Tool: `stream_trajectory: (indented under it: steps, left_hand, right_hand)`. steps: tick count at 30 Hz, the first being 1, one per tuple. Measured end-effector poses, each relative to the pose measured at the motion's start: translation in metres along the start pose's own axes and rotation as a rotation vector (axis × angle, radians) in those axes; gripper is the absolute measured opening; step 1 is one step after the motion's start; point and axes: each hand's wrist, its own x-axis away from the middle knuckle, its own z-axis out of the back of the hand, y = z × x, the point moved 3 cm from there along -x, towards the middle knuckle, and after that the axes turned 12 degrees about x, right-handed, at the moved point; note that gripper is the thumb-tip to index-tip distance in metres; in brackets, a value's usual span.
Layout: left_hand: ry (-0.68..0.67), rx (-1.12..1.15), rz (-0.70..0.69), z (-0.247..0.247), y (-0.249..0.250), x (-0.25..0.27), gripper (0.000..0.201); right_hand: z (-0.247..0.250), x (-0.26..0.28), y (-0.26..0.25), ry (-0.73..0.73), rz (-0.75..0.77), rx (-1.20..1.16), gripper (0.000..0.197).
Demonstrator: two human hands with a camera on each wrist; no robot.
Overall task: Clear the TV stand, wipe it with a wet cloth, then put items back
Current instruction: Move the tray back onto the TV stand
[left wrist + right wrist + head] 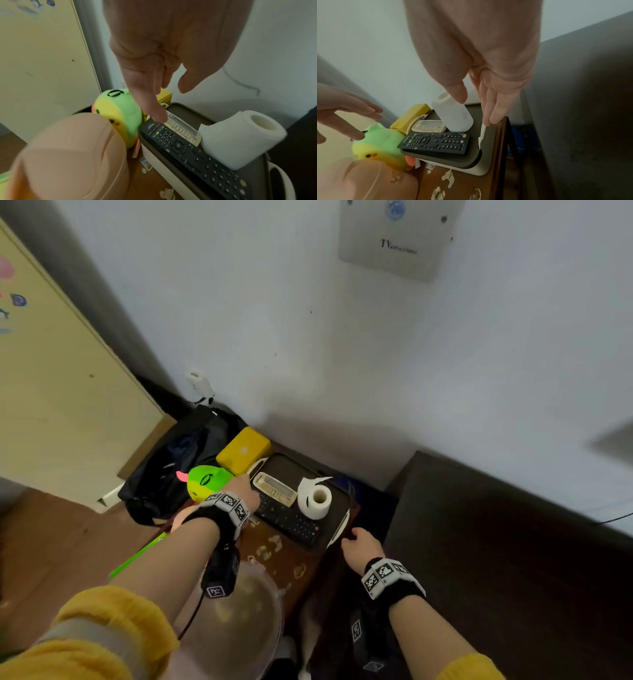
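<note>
A dark tray [284, 467] with white handles sits on a small brown table [284, 559]. It carries a black remote [287, 520], a cream remote [275, 489] and a toilet paper roll [315, 498]. My left hand [245, 486] reaches over the tray's left end with fingers straight, the index tip by the cream remote [183, 129]. My right hand [359, 544] is open too, its fingertips at the tray's right white handle [482, 135]. Neither hand holds anything. The dark TV stand [496, 525] lies to the right along the wall.
A green-yellow plush toy [205, 482] and a yellow box [243, 450] crowd the tray's left side. A pink cap [68, 155] lies under my left wrist. A black bag [174, 463] stands by the cream door, and a clear dome [239, 611] sits at the table's near end.
</note>
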Motion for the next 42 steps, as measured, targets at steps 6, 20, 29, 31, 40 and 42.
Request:
stream_trajectory:
  steps: [6,20,29,31,40,42]
  left_hand:
    - [0.001,0.081,0.035,-0.011,-0.006,-0.054,0.038]
    - [0.000,0.142,0.069,-0.026,-0.017,-0.090,0.042]
    - [0.013,0.088,0.008,-0.032,-0.010,-0.087,0.045]
    - [0.010,0.083,0.015,-0.031,-0.008,-0.085,0.045]
    - [0.004,0.063,0.062,-0.025,-0.003,-0.077,0.038]
    - [-0.044,0.075,0.084,-0.023,-0.003,-0.075,0.034]
  right_hand:
    - [-0.033,-0.039,-0.010,0.043,-0.118,-0.160,0.034]
    - [-0.062,-0.089,-0.013,0.071,-0.316,-0.380,0.051]
    - [-0.065,-0.095,-0.008,0.074,-0.293,-0.553,0.060]
    - [-0.061,-0.094,-0.003,0.088,-0.295,-0.512,0.058]
    - [-0.049,-0.087,0.017,0.105,-0.289,-0.398,0.056]
    - [-0.045,-0.082,0.017,0.101,-0.290,-0.393,0.055]
